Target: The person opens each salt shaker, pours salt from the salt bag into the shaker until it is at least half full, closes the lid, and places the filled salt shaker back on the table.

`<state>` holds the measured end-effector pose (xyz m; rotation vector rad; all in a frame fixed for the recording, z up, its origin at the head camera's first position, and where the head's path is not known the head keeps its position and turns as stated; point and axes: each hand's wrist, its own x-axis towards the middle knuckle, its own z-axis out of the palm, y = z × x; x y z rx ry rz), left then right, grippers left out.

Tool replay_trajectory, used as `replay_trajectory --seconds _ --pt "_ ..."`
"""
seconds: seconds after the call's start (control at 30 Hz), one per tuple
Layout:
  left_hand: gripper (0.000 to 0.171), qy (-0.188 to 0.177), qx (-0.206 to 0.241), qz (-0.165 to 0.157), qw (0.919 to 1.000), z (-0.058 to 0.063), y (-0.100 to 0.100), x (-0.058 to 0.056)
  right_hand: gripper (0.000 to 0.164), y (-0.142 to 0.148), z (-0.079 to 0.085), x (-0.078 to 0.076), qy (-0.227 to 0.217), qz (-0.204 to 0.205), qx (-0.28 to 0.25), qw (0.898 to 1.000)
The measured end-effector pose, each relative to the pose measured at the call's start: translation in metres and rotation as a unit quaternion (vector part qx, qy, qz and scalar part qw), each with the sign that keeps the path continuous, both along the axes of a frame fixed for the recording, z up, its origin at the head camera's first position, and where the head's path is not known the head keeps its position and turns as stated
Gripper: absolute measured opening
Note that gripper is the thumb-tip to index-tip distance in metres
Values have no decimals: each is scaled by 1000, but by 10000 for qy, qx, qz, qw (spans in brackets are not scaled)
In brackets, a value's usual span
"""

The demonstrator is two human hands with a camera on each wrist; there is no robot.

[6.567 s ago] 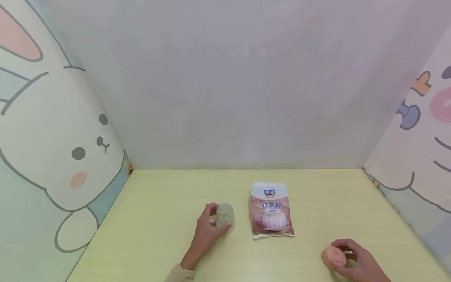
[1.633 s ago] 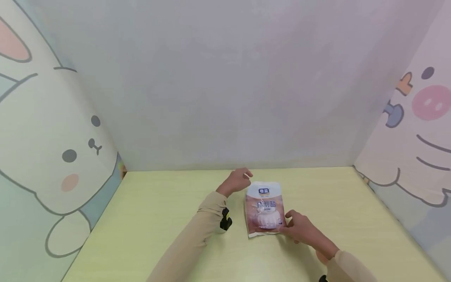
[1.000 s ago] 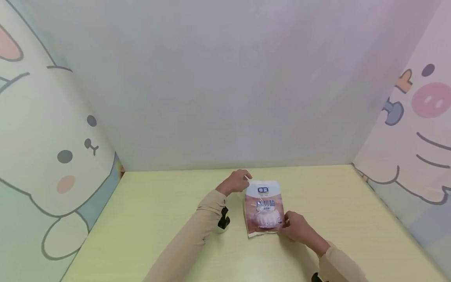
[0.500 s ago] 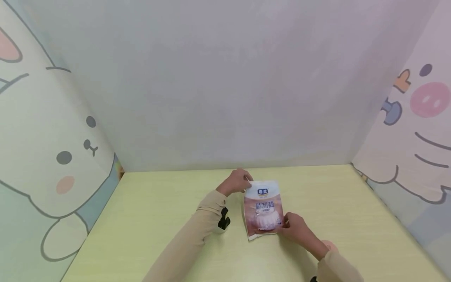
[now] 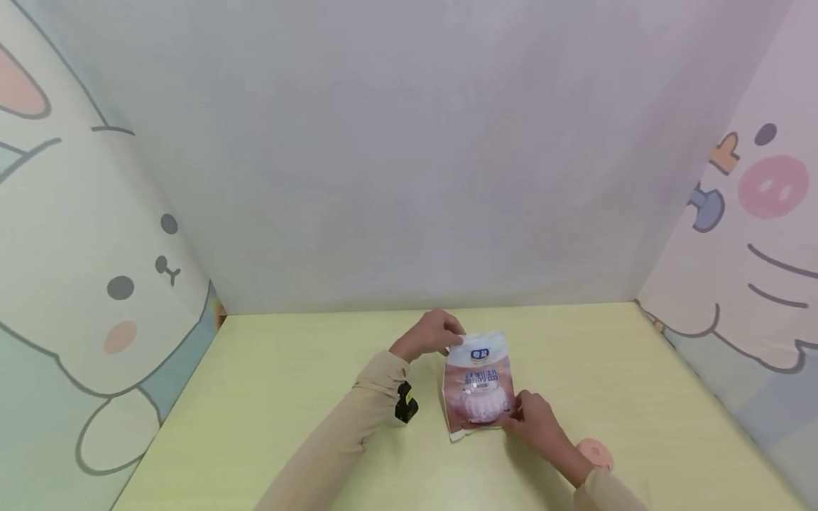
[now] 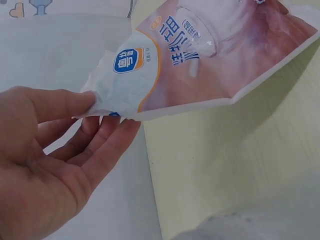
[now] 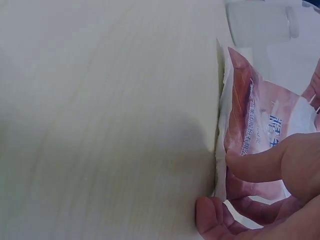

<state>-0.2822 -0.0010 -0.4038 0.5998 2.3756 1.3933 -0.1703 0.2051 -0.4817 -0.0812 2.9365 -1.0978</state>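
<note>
A bag of salt (image 5: 479, 387), white at the top and brown-pink below, is tilted with its top end raised toward my left side. My left hand (image 5: 432, 332) pinches its upper left corner, thumb on the printed front and fingers behind, as the left wrist view shows. My right hand (image 5: 537, 422) holds the lower right corner between thumb and fingers. In the right wrist view the bag's bottom edge (image 7: 222, 120) lies close along the table, and a clear glass jar (image 7: 262, 22) stands beyond the bag.
A round pink lid-like piece (image 5: 596, 453) lies on the pale yellow table (image 5: 287, 397), partly behind my right wrist. My left forearm and its black wrist camera (image 5: 405, 403) hide most of the jar in the head view. A grey wall (image 5: 409, 177) rises behind the table.
Earlier my left hand held the jar and my right hand the pink piece. Both have moved to the salt bag; its top has been lifted and tilted in the last second.
</note>
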Motion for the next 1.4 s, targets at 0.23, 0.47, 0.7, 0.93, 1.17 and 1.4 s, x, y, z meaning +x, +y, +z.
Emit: replay_trajectory --seconds 0.23,0.47,0.7,0.93,1.17,1.4 --pt "11 162 105 -77 9998 -3 -3 7 28 -3 -3 4 -14 -84 30 10000" --pt "10 439 191 -113 9988 3 -3 22 29 -5 -3 9 -15 -226 -152 9996" --pt "9 869 278 -44 9958 6 -3 38 32 -7 -6 12 62 -132 22 9999" --pt "8 1441 125 -66 9895 17 0 51 34 -7 -6 14 -14 -232 -138 9996" --pt "7 1643 63 1 9864 31 2 66 33 -9 -8 16 -138 -363 -374 9985" --pt "8 1831 172 -160 9828 38 1 77 29 -10 -7 19 -59 -224 -397 9989"
